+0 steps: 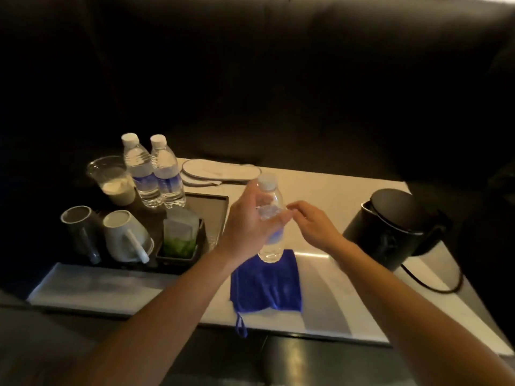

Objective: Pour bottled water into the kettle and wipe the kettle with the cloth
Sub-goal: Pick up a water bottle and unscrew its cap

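My left hand (248,221) grips a clear water bottle (269,201) around its middle and holds it upright above the table, white cap on. Just right of the bottle, my right hand (312,225) is open, its fingertips close to the bottle's side. Under the bottle lies a folded blue cloth (267,282) near the table's front edge. The black kettle (390,227) stands at the right with its lid shut and its cord trailing toward the front.
A dark tray (211,207) at the left carries two capped water bottles (153,174), a plastic cup (111,179), two upturned mugs (122,235) and a holder of sachets (181,235). White slippers (220,172) lie at the back of the pale table (328,185).
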### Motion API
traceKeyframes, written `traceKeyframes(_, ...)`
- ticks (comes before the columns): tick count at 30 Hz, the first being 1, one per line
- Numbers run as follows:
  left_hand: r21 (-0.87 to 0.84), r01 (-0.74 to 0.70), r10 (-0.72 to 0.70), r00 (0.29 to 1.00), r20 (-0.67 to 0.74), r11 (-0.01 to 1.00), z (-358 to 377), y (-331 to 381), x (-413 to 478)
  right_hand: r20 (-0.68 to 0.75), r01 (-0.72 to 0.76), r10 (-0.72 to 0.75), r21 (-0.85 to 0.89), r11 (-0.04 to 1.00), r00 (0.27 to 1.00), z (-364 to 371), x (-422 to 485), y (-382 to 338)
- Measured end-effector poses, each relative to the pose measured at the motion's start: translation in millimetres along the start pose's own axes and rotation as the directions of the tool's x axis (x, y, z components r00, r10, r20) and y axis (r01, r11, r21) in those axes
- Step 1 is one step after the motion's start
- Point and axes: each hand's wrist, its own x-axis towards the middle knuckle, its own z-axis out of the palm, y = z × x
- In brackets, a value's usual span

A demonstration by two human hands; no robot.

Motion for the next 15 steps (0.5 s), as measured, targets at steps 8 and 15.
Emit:
traceKeyframes(8,-0.05,-0.125,0.132,0.975,0.178,0.991,58,-13,-28,-0.28,0.06,-0.046,0.042,0.997,0.959,-65,-83,-50)
traceKeyframes(15,-0.161,-0.087,0.113,0.981,0.159,0.983,66,-23,-28,-0.1,0.164,-0.196,-0.263,0.951,0.976,-88,-90,-94)
